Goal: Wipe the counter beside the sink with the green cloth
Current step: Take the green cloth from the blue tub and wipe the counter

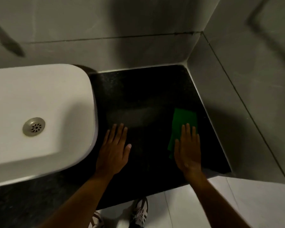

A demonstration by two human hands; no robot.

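The flat, rectangular green cloth (183, 124) lies spread on the dark speckled stone counter (138, 99), well to the right of the white ceramic sink (59, 99). Its near part is covered. The counter's dark top abuts the sink's right side.

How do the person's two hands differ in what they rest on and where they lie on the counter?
The right hand lies flat on the green cloth; the left hand lies flat on the bare black counter. The left hand sits beside the white sink; the right hand is nearer the side wall. Both have open palms, fingers pointing away from the person.
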